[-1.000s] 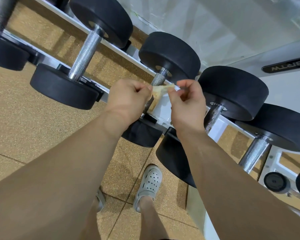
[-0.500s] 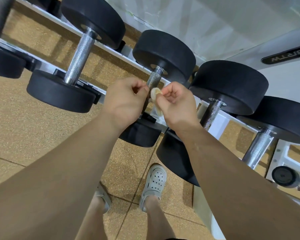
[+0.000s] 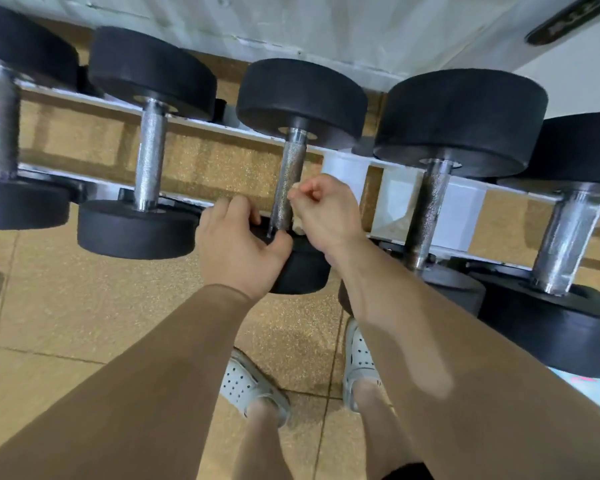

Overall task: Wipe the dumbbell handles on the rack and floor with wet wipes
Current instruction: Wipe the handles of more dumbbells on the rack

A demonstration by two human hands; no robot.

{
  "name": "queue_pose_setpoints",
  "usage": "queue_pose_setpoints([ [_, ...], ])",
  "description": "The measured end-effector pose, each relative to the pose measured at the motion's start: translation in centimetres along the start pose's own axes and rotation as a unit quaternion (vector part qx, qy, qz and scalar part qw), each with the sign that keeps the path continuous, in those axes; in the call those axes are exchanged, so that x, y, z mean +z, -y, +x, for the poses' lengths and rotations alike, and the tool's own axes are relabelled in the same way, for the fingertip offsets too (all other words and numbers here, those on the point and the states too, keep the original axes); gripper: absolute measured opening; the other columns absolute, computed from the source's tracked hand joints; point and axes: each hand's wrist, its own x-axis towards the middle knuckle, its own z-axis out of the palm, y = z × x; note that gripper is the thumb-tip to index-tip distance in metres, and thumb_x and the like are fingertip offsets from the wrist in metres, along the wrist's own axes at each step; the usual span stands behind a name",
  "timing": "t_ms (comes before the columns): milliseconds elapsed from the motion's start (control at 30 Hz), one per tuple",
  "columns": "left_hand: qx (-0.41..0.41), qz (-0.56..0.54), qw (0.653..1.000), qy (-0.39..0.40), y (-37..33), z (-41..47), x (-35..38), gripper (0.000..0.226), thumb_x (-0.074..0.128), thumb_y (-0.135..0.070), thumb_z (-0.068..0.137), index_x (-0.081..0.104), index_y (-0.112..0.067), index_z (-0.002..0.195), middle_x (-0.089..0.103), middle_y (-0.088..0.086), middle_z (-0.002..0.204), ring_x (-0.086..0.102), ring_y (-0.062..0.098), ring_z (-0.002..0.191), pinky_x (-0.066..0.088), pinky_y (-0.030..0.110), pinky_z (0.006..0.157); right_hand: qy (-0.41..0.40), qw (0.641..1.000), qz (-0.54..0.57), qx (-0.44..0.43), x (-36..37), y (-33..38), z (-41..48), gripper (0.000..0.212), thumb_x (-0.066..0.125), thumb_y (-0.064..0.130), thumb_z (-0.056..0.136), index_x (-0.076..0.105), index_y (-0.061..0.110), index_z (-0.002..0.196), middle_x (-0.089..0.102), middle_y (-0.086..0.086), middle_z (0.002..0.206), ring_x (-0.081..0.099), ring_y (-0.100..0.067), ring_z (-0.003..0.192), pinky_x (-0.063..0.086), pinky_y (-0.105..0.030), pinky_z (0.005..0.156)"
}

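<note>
The left hand (image 3: 238, 247) curled its fingers over the near black head (image 3: 302, 273) of the middle dumbbell, which lay across the white rack (image 3: 347, 171). The right hand (image 3: 326, 213) pinched a crumpled wet wipe (image 3: 298, 226) in bent fingers. The wipe was held against the right side of that dumbbell's knurled steel handle (image 3: 290, 174), low down near the gripped head.

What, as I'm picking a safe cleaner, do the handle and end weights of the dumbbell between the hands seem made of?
Handle: bare metal, probably chromed steel; it glints silver and shows fine knurled crosshatching. End weights: matte black, probably rubber or urethane coating; dull, slightly grainy, no glints. What lies under the coating cannot be told.
</note>
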Motion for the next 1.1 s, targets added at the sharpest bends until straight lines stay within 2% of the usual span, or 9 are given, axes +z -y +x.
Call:
queue_pose_setpoints([
  [133, 0.002, -0.014, 1.0, 0.008, 0.4, 0.1, 0.0, 0.039, 0.057, -0.051, 0.067, 0.045, -0.015, 0.077, 0.047, 0.001, 0.08, 0.043, 0.025, 0.081, 0.039, 0.041, 0.076, 0.041, 0.998, 0.036, 0.04, 0.0, -0.6, -0.8, 0.016, 0.066, 0.023, 0.095, 0.071, 0.007, 0.093, 0.066, 0.003, 0.077, 0.059, -0.007, 0.069, 0.041, -0.008, 0.053],
  [233, 0.0, -0.021, 1.0, 0.016, 0.4, 0.0, 0.0, 0.039, 0.057, -0.052, 0.068, 0.045, -0.016, 0.076, 0.049, 0.002, 0.079, 0.043, 0.026, 0.081, 0.039, 0.042, 0.075, 0.033, 0.985, 0.159, 0.065, -0.5, 0.3, -0.2, 0.014, 0.06, 0.012, 0.099, 0.066, 0.0, 0.098, 0.063, 0.005, 0.078, 0.059, 0.006, 0.06, 0.043, -0.008, 0.054],
  [367, 0.001, -0.018, 1.0, 0.019, 0.5, 0.0, 0.1, 0.038, 0.059, -0.052, 0.07, 0.046, -0.017, 0.076, 0.049, 0.002, 0.079, 0.044, 0.026, 0.081, 0.04, 0.044, 0.075, -0.013, 0.97, 0.234, 0.058, -0.7, 1.4, 1.7, 0.009, 0.059, 0.007, 0.098, 0.064, 0.014, 0.095, 0.066, 0.008, 0.082, 0.062, 0.011, 0.061, 0.046, -0.007, 0.059],
  [467, 0.005, -0.011, 1.0, 0.02, 0.4, 0.1, 0.1, 0.037, 0.059, -0.052, 0.071, 0.046, -0.017, 0.075, 0.048, 0.0, 0.077, 0.044, 0.026, 0.08, 0.04, 0.043, 0.075, 0.005, 0.978, 0.205, 0.046, -0.4, 0.9, 1.5, 0.008, 0.059, 0.008, 0.098, 0.064, 0.014, 0.096, 0.065, 0.01, 0.085, 0.061, 0.012, 0.065, 0.046, -0.005, 0.061],
  [600, 0.007, -0.009, 1.0, 0.023, 0.3, 0.1, 0.1, 0.034, 0.058, -0.05, 0.072, 0.045, -0.019, 0.075, 0.047, -0.003, 0.076, 0.042, 0.024, 0.079, 0.039, 0.041, 0.075, 0.092, 0.982, 0.153, 0.053, -0.6, -0.3, 0.4, 0.015, 0.058, 0.006, 0.097, 0.062, 0.017, 0.086, 0.065, 0.004, 0.084, 0.062, -0.007, 0.068, 0.054, -0.017, 0.062],
  [733, 0.015, -0.005, 1.0, 0.02, 0.4, 0.1, 0.1, 0.033, 0.058, -0.049, 0.072, 0.045, -0.018, 0.073, 0.047, -0.005, 0.075, 0.042, 0.023, 0.077, 0.038, 0.041, 0.074, 0.029, 0.981, 0.186, 0.037, -0.2, 0.4, 1.0, 0.021, 0.06, 0.006, 0.097, 0.062, 0.021, 0.081, 0.067, 0.011, 0.082, 0.064, 0.003, 0.069, 0.053, -0.013, 0.066],
  [867, 0.01, -0.004, 1.0, 0.025, 0.3, 0.1, 0.1, 0.033, 0.057, -0.05, 0.072, 0.045, -0.019, 0.072, 0.046, -0.008, 0.074, 0.04, 0.019, 0.078, 0.036, 0.038, 0.074, -0.049, 0.971, 0.232, 0.016, 0.8, 1.3, 2.6, 0.019, 0.064, 0.01, 0.094, 0.065, 0.025, 0.082, 0.073, 0.005, 0.091, 0.07, -0.009, 0.089, 0.057, -0.028, 0.088],
  [1000, 0.007, -0.005, 1.0, 0.027, 0.3, 0.0, 0.1, 0.033, 0.057, -0.05, 0.073, 0.046, -0.019, 0.071, 0.048, -0.006, 0.074, 0.041, 0.02, 0.079, 0.038, 0.04, 0.075, -0.003, 0.983, 0.184, 0.009, 0.5, 0.1, 1.3, 0.014, 0.065, 0.012, 0.092, 0.066, 0.023, 0.083, 0.071, 0.007, 0.089, 0.069, -0.014, 0.085, 0.06, -0.042, 0.086],
  [1100, 0.008, -0.005, 1.0, 0.026, 0.4, 0.0, 0.1, 0.033, 0.057, -0.05, 0.072, 0.047, -0.018, 0.071, 0.049, -0.005, 0.075, 0.042, 0.021, 0.079, 0.039, 0.041, 0.075, 0.038, 0.987, 0.155, -0.006, 0.3, -0.8, 0.7, 0.021, 0.065, 0.007, 0.093, 0.065, 0.024, 0.08, 0.068, 0.013, 0.085, 0.066, -0.005, 0.08, 0.06, -0.035, 0.085],
])
